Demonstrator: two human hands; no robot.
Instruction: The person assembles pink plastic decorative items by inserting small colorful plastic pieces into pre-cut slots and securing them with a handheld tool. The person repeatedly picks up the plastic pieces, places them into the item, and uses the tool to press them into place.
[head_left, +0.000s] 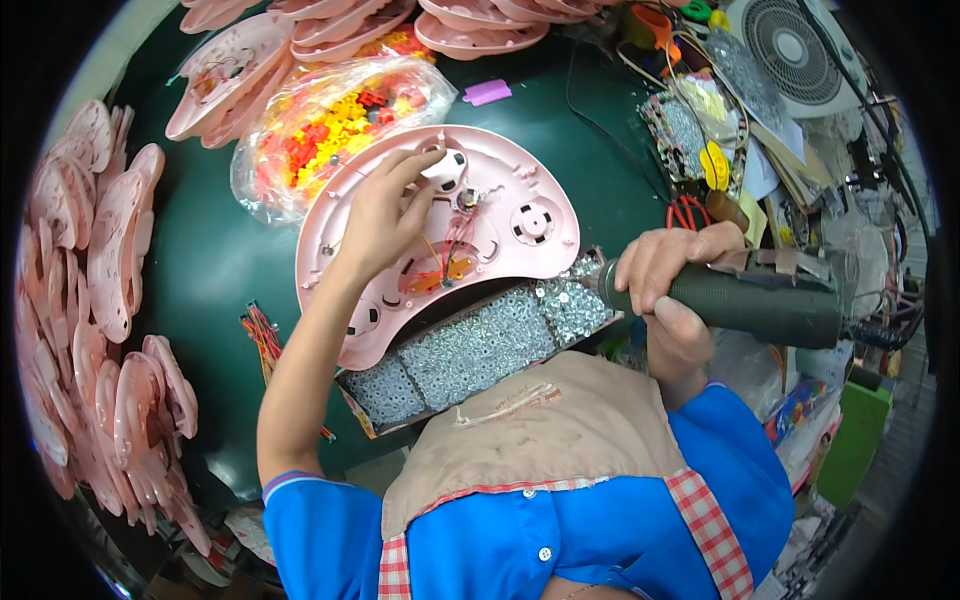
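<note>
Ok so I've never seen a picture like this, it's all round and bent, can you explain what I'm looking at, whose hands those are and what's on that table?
This is a single view from a wide fisheye camera worn on a person's head, looking down at their own hands, so straight edges curve near the rim. No machine is involved, just two bare hands. The left hand rests its fingers on a small white round part on a pink kidney-shaped plastic shell with coloured wires inside. The right hand grips a dark cylindrical powered screwdriver. Below the shell sits an open cardboard tray of silver screws. On the dark green table lie stacks of matching pink shells at the left and top, and a clear bag of red and yellow plastic pieces. A white fan stands at the upper right.
</note>
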